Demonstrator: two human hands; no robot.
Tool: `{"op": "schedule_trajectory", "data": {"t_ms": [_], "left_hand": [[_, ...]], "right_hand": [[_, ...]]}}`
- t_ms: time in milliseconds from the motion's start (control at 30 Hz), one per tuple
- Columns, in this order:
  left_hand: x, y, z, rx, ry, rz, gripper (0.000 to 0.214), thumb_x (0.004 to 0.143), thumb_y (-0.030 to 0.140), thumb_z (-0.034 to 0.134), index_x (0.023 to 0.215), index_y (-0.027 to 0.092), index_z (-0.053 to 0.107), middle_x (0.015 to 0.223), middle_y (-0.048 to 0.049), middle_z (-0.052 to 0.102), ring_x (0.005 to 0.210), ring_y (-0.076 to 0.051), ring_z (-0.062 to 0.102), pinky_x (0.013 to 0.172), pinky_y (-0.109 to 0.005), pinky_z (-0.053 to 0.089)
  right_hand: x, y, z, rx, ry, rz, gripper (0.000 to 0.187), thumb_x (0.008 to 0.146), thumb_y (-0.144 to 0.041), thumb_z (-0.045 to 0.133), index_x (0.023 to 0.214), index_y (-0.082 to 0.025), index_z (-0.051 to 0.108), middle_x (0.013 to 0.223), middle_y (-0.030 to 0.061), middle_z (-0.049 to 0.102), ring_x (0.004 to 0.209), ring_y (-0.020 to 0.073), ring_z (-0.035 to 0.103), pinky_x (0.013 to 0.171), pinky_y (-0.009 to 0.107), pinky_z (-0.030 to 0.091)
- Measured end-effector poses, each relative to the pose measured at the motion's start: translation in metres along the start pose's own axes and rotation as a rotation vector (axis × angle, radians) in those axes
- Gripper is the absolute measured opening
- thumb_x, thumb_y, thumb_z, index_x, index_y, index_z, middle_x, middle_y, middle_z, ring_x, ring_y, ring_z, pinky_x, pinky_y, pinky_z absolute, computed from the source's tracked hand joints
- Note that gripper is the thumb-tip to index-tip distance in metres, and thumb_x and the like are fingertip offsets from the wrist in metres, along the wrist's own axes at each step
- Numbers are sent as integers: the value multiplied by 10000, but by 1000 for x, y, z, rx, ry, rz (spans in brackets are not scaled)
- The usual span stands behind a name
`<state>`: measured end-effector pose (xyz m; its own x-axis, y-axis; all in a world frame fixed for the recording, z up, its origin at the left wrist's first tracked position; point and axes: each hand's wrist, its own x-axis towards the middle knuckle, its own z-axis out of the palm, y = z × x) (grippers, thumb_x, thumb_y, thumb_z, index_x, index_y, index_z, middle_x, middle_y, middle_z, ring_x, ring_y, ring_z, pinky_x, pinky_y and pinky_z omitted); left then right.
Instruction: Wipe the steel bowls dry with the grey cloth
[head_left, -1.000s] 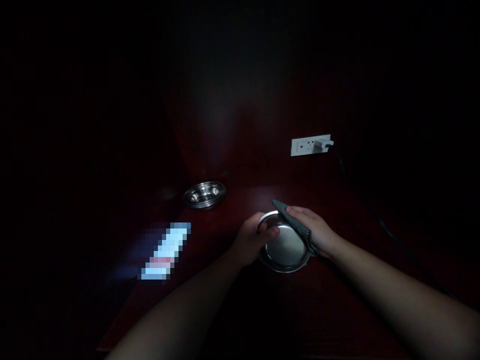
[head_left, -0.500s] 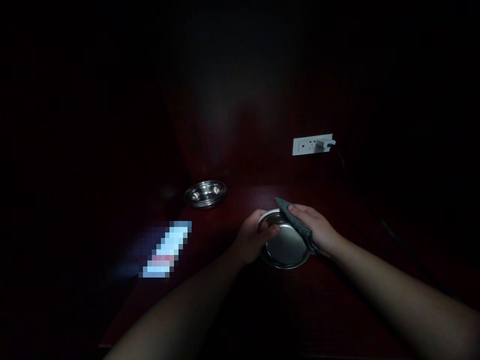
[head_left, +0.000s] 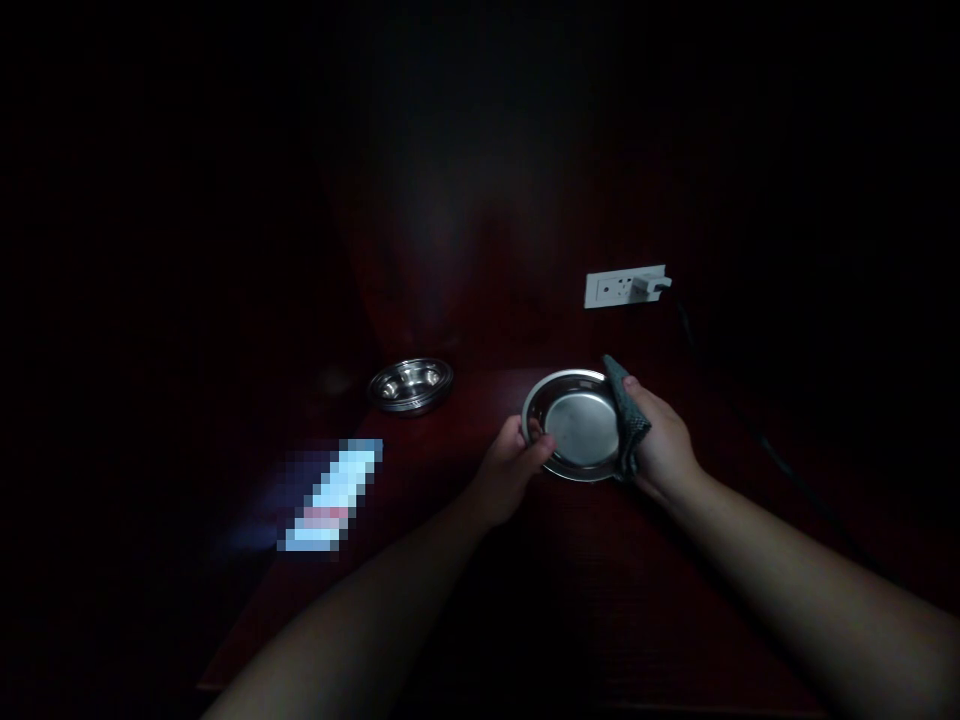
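A shiny round steel bowl (head_left: 581,425) is held above the dark red table, its hollow inside facing me. My left hand (head_left: 508,468) grips its left rim, with the thumb over the inner edge. On the opposite side, my right hand (head_left: 660,435) is closed on a dark grey-green cloth (head_left: 630,420), which is folded over the bowl's right rim. The fingers behind the bowl and cloth are hidden. Farther back on the left, a small stack of similar steel bowls (head_left: 411,385) rests on the table.
A bright, pixelated rectangle (head_left: 334,497) lies at the left side of the table (head_left: 450,600). On the reddish back wall is a white socket plate (head_left: 622,287) with a plug in it. A dark cable (head_left: 780,458) runs down on the right. The surroundings are very dark.
The bowl has turned from showing its flat underside to showing its hollow inside, and sits slightly higher. My right hand and the cloth have shifted a little right along with it.
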<state>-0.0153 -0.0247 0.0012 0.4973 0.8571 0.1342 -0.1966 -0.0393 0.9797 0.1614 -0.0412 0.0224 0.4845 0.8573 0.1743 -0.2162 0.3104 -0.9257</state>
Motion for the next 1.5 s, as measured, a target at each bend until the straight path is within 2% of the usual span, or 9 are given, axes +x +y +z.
{"op": "schedule_trajectory", "data": {"t_ms": [100,333,567,800,1133,1333,1500], "left_hand": [[-2,-2,0,25,-71,-50,568,741,507,690,1150,178,473,1167,-119,590,1004,-226,607,764,-321,490],[-1,4,0,-21,-46,-59,633,736,499,691,1222,177,445,1179,-137,591,963,-255,633,723,-345,517],[-2,13,2,-111,-14,-19,588,744,412,698,1241,169,499,1233,-132,597,1088,-287,583,816,-367,491],[-1,14,-2,-115,20,-82,555,734,417,697,1196,148,547,1098,-113,651,968,-249,609,808,-360,466],[1,7,-6,-124,29,-72,499,759,455,692,1143,151,597,1006,-81,676,886,-199,610,787,-312,442],[3,9,-5,-119,55,-48,441,809,502,620,1076,152,635,948,-65,701,875,-213,630,802,-321,443],[1,12,-3,-90,57,-32,444,831,503,591,1098,152,642,959,-66,707,885,-216,632,835,-334,441]], "right_hand": [[2,2,0,14,14,27,410,738,-573,667,856,-182,694,756,53,696,766,237,635,685,366,501],[1,8,2,68,-99,179,487,727,-593,680,959,-166,696,841,83,727,810,265,660,708,398,536],[-2,6,3,7,-157,207,491,753,-605,653,982,-175,712,888,96,737,866,280,669,762,415,541],[0,10,1,39,-190,264,436,735,-566,704,912,-169,724,847,74,743,831,245,675,816,386,525],[-5,0,5,-29,-284,229,505,655,-613,739,868,-155,739,742,62,733,752,234,663,732,349,514],[-4,2,2,-24,-312,249,461,687,-588,733,874,-166,739,739,52,734,713,202,653,708,326,496],[-4,0,2,-54,-333,244,467,701,-582,719,878,-150,738,743,63,729,708,195,637,699,326,485]]}}
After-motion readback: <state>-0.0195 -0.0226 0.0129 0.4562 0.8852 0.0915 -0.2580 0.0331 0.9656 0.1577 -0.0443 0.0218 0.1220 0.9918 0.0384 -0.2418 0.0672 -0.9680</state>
